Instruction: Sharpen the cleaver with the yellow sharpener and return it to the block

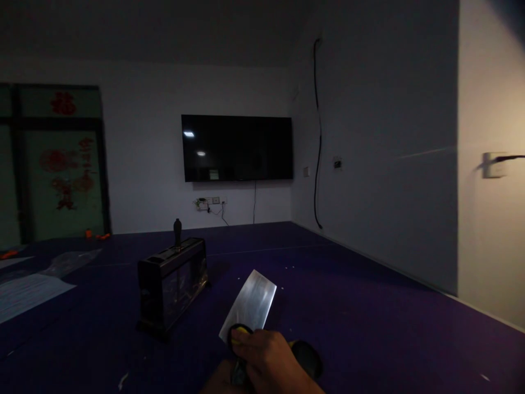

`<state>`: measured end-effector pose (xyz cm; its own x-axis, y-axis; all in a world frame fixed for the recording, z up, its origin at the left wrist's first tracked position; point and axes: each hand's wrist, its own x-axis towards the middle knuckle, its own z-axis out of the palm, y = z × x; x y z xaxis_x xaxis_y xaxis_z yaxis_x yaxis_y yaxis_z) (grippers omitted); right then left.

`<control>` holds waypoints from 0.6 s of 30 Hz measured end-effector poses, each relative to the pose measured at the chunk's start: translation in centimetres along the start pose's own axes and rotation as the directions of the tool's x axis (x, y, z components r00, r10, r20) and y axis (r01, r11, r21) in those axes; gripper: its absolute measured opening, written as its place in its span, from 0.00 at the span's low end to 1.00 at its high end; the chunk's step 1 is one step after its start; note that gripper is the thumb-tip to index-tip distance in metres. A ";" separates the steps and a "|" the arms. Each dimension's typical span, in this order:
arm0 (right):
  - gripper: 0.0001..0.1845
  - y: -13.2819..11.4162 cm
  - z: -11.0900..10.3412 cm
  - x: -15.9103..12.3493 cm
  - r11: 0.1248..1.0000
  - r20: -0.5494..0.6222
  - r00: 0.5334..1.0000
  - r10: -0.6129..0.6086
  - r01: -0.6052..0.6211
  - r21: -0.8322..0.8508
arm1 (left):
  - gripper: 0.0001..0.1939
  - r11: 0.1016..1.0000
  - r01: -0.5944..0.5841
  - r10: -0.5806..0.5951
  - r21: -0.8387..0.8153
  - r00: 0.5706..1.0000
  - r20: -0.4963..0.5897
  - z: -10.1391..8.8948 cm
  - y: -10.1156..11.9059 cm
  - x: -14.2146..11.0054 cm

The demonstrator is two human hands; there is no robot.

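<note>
The right hand (273, 353), low and near the centre, has its fingers curled in on a round black-and-yellow piece (239, 330) at the near end of a cleaver blade (252, 300). The blade tilts up and away to the far right, above the purple surface (369, 323). The left hand (219, 377) is just left of the right one, beside a dark handle (238, 375); it is dim and cut off by the near edge, so I cannot tell how far its fingers close. Right of the right hand, partly behind it, is a dark rounded object (307, 358) with a yellow edge. Farther left stands a black knife block (172, 260), one handle (178, 231) upright in it.
</note>
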<state>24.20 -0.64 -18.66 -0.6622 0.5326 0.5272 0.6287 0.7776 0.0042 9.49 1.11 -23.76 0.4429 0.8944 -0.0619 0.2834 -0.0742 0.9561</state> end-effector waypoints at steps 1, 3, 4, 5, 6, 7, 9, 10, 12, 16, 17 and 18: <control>0.20 0.1 0.0 -0.1 1.000 -0.017 1.000 0.019 -0.018 0.026 | 0.12 1.000 0.005 -0.005 0.004 1.000 0.023 0.0 0.0 -0.1; 0.23 0.6 0.0 -0.2 0.998 -0.075 0.996 0.049 -0.045 0.053 | 0.11 0.999 0.026 -0.027 0.040 0.999 0.027 -0.2 -0.1 -0.4; 0.24 0.9 0.1 -0.3 0.997 -0.099 0.993 0.069 -0.064 0.052 | 0.11 0.997 0.046 -0.045 0.066 0.999 -0.006 -0.2 -0.2 -0.5; 0.26 1.2 0.2 -0.4 0.995 -0.119 0.989 0.092 -0.088 0.042 | 0.10 0.994 0.073 -0.069 0.087 0.996 -0.050 -0.3 -0.3 -0.7; 0.27 1.5 0.2 -0.4 0.993 -0.135 0.983 0.121 -0.119 0.026 | 0.11 0.990 0.105 -0.096 0.096 0.991 -0.097 -0.4 -0.4 -0.8; 0.28 1.8 0.3 -0.5 0.987 -0.149 0.976 0.159 -0.161 0.000 | 0.13 0.985 0.145 -0.132 0.098 0.983 -0.127 -0.4 -0.5 -0.8; 0.28 2.3 0.3 -0.5 0.964 -0.180 0.953 0.242 -0.257 -0.066 | 0.17 0.974 0.206 -0.191 0.093 0.970 -0.147 -0.5 -0.6 -0.8; 0.27 2.5 0.2 -0.4 0.947 -0.198 0.938 0.283 -0.307 -0.100 | 0.18 0.965 0.240 -0.225 0.102 0.964 -0.143 -0.5 -0.6 -0.8; 0.27 2.9 0.1 -0.4 0.907 -0.234 0.907 0.349 -0.390 -0.161 | 0.19 0.944 0.298 -0.280 0.141 0.951 -0.131 -0.7 -0.5 -0.6; 0.27 3.8 -0.2 -0.5 0.835 -0.284 0.856 0.432 -0.499 -0.232 | 0.18 0.942 0.273 -0.262 0.197 0.962 -0.078 -1.0 -0.9 -0.2; 0.28 4.1 -0.3 -0.6 0.822 -0.290 0.845 0.448 -0.518 -0.238 | 0.17 0.949 0.240 -0.234 0.205 0.971 -0.055 -1.1 -1.1 -0.1; 0.28 4.4 -0.4 -0.7 0.810 -0.296 0.835 0.463 -0.534 -0.240 | 0.16 0.952 0.221 -0.218 0.214 0.975 -0.038 -1.1 -1.3 -0.1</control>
<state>27.59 2.22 -18.63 -0.1412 0.7060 0.6939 0.9613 0.2654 -0.0744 8.14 1.63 -24.63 0.3380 0.9052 -0.2577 0.5496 0.0324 0.8348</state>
